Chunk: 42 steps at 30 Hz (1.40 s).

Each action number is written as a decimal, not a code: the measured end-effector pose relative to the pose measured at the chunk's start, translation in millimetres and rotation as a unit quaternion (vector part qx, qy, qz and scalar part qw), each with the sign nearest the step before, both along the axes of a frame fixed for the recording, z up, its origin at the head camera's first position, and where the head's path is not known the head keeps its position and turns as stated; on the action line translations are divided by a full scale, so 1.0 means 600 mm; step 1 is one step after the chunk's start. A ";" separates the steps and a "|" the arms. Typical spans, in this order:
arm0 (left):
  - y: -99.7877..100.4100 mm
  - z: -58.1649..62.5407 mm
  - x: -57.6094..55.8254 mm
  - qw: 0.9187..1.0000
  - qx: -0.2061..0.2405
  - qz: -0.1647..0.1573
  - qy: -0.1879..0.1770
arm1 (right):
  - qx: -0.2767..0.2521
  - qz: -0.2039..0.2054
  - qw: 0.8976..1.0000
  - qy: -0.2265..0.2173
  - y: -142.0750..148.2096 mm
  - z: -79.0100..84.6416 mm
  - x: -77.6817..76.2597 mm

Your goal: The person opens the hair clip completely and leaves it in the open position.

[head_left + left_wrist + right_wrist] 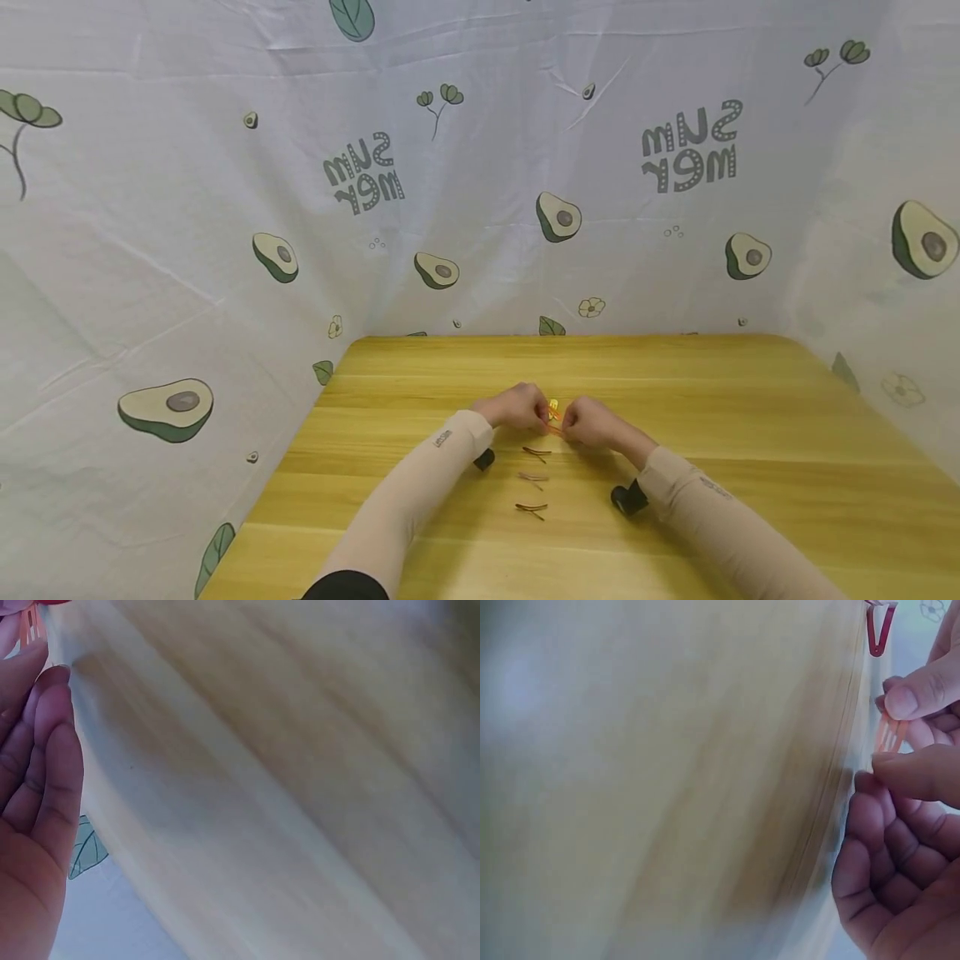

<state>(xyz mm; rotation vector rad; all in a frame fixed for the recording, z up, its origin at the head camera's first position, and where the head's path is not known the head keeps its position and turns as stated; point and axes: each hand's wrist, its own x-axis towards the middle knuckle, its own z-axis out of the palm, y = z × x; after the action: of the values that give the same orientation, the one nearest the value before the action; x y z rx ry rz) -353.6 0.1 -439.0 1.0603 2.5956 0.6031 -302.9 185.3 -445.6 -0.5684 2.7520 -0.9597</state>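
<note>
Over the table (690,383), one orange clip (892,730) is pinched by both the left hand (519,407) and the right hand (595,422). Three brownish clips (533,477) are lined up nearer; one red clip (877,651) and one yellow item (553,404) are seen beyond.

White creased fabric backdrop (487,179) on the left, back and right, printed with halved avocados (558,217), green leaves (352,17), pale flowers (591,307) and mirrored grey "summer" lettering (692,150), yellowish wood-grain tabletop (420,375) with rounded far corners, soft diffuse light
</note>
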 end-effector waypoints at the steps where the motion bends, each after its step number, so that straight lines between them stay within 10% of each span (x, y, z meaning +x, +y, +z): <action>1: -0.001 0.000 0.001 1.000 0.002 -0.002 -0.002 | 0.001 0.004 1.000 0.006 0.000 0.001 0.001; 42: -0.052 0.038 0.077 0.976 0.174 -0.049 -0.117 | -0.118 0.134 0.984 0.010 0.018 0.052 0.062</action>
<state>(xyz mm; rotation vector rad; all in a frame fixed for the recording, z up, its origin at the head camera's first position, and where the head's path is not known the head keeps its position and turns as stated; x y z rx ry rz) -307.1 -31.2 -416.2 1.1294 2.2701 1.1160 -265.7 195.8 -414.1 -0.9638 2.5061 -1.2220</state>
